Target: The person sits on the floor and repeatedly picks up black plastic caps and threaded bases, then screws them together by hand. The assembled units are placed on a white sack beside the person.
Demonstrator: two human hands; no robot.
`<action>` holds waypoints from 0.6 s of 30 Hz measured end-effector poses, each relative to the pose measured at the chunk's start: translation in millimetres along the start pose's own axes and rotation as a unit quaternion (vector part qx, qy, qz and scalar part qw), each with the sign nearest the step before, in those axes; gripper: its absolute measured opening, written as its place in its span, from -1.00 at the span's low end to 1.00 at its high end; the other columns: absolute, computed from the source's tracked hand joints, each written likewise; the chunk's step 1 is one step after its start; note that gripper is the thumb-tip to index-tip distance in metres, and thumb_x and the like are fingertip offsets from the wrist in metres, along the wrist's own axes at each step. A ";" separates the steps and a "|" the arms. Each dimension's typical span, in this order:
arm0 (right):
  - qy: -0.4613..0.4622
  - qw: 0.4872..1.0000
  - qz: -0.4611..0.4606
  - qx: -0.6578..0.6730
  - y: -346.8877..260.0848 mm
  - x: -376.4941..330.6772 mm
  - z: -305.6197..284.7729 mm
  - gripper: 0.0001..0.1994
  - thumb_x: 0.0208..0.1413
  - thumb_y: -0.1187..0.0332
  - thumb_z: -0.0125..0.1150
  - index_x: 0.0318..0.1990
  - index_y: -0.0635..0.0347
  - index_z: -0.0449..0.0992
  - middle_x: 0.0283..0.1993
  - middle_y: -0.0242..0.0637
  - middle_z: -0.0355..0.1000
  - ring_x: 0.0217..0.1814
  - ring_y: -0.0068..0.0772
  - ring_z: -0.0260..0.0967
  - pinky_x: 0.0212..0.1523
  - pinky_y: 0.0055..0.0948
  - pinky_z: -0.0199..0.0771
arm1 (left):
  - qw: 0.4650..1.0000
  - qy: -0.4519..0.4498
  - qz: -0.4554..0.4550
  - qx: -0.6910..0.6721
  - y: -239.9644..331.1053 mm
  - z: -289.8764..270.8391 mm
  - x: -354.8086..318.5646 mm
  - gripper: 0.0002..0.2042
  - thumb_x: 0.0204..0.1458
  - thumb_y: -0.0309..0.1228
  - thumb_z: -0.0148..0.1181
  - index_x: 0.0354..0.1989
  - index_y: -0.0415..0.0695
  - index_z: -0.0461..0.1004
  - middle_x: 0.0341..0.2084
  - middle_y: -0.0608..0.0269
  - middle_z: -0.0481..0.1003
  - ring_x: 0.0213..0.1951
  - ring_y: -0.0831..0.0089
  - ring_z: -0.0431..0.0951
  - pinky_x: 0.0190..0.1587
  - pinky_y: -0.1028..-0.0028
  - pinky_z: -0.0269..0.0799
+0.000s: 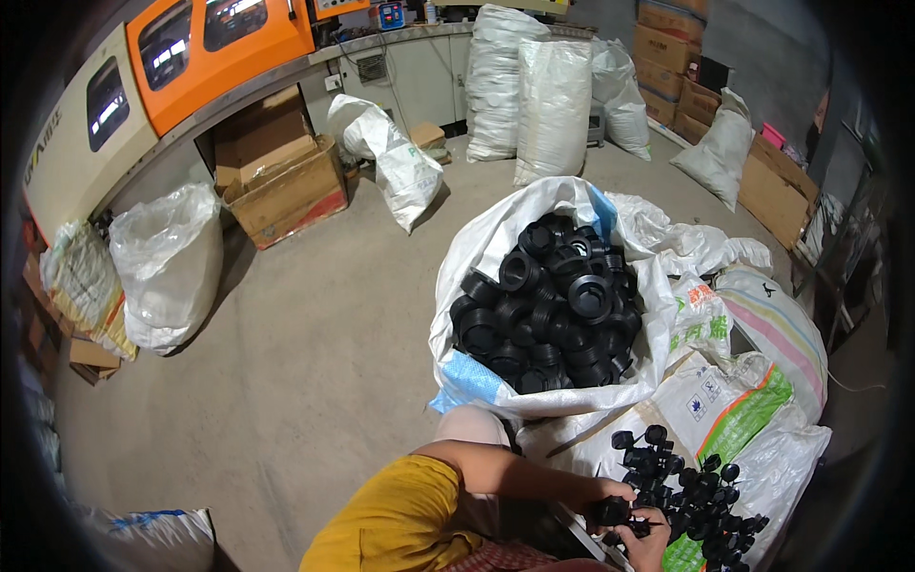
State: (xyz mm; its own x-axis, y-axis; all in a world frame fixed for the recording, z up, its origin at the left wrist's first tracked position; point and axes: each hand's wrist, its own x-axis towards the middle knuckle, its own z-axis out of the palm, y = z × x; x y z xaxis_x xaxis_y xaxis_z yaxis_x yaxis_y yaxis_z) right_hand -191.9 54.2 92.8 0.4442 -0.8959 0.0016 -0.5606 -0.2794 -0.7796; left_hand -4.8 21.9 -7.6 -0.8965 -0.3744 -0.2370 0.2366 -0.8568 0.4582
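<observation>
Both hands work low at the right of the view, close together. Left hand [599, 490]: fingers curled around a black plastic part [612, 511], gripping it. Right hand [650, 545]: just beside it, thumb and fingers bent inward at the same part; exact pinch cannot be told, black pieces overlap there.

Part held in front of the body, at the near left edge of a heap of black parts [701, 510]. Heap lies on printed sacks [729, 405], white with green and orange.

Beyond the hands: open white sack [446, 329], rim folded outward, filled with ribbed black rings [548, 319]. Far left on the floor [286, 381]: open cardboard box [286, 195] beside a translucent bag [167, 267].
</observation>
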 end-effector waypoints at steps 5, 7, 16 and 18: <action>-0.019 0.980 0.013 -0.198 10.7 -8.9 0.9 -0.77 -0.15 0.36 0.37 -0.30 0.14 0.50 -0.36 -0.14 0.51 -0.33 -0.01 0.46 -0.30 -0.26 0.45 | 0.883 0.114 0.149 0.430 3.3 21.2 -7.3 -0.54 -0.10 -0.15 0.27 -0.07 -0.14 0.37 -0.33 0.06 0.47 -0.31 0.21 0.54 -0.35 0.30 0.46; 0.020 0.989 0.003 -0.146 22.9 -13.9 4.7 -0.73 -0.16 0.36 0.38 -0.26 0.16 0.49 -0.37 -0.13 0.50 -0.31 -0.07 0.47 -0.26 -0.28 0.44 | 0.743 0.069 0.258 0.613 1.1 16.6 -3.9 -0.55 -0.19 -0.23 0.32 -0.12 -0.15 0.37 -0.32 0.04 0.47 -0.22 0.17 0.52 -0.26 0.28 0.42; -0.083 0.884 0.308 0.341 13.4 -20.2 16.9 -0.83 0.01 0.44 0.25 -0.22 0.20 0.46 -0.32 -0.35 0.42 -0.32 -0.48 0.35 -0.27 -0.48 0.37 | 0.436 -0.010 0.397 0.807 20.0 15.5 -14.4 -0.83 -0.18 -0.35 0.15 -0.49 -0.15 0.34 -0.49 0.11 0.43 -0.35 0.10 0.49 -0.34 0.18 0.38; -0.133 0.777 0.380 0.485 26.5 -39.0 14.8 -0.79 -0.01 0.42 0.26 -0.19 0.18 0.45 -0.32 -0.33 0.42 -0.32 -0.45 0.37 -0.26 -0.45 0.41 | 0.432 -0.033 0.388 0.813 16.9 27.1 -17.2 -0.83 -0.17 -0.39 0.13 -0.42 -0.13 0.32 -0.42 0.17 0.33 -0.34 0.24 0.43 -0.33 0.36 0.39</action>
State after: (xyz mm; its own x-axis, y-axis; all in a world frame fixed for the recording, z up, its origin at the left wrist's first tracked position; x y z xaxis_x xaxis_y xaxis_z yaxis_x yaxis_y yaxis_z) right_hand -213.7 86.8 62.8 0.4438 -0.5363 -0.7180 0.0012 0.8015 -0.5980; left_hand 4.5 23.4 27.4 -0.8053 -0.2676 0.5291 -0.0520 0.9208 0.3865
